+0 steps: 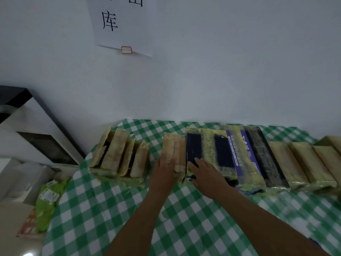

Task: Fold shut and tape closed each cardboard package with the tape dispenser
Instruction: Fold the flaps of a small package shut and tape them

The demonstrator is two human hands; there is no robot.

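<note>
A row of taped cardboard packages runs along the back of the table, against the wall. My left hand (163,171) lies flat on a tan package (174,146) near the row's middle. My right hand (204,172) rests with straight fingers on the dark blue package (208,150) just to its right, which is wrapped in yellowish tape. A purple-and-black package (247,154) leans beside that one. Several tan packages (121,156) stand in a cluster at the left end, and more tan packages (302,163) lean at the right. No tape dispenser is in view.
The table carries a green-and-white checked cloth (110,209). A white microwave (36,133) stands at the left, with a green plastic mailer bag (48,198) below it. A paper sign (121,24) hangs on the white wall behind.
</note>
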